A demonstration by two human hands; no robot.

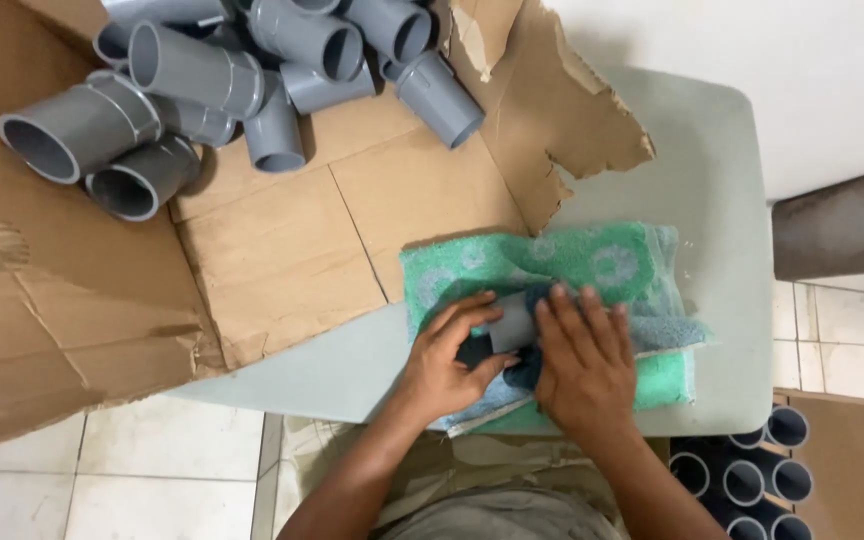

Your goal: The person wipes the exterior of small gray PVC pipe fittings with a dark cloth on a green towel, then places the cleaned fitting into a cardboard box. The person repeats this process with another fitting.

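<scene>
Item: grey pipe fitting (510, 325) on the green towel (592, 262) at the tabletop (722, 180) front edge, left hand (449, 362) clasped around it, right hand (584, 360) pressing dark cloth (524, 372) flat; best wiped with fitting held steady, cloth covering every face.

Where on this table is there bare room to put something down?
Bare patches: the table's right strip beside the green towel, and the front edge left of the left hand. Crowded: the grey pipe fittings piled on the torn cardboard.
</scene>
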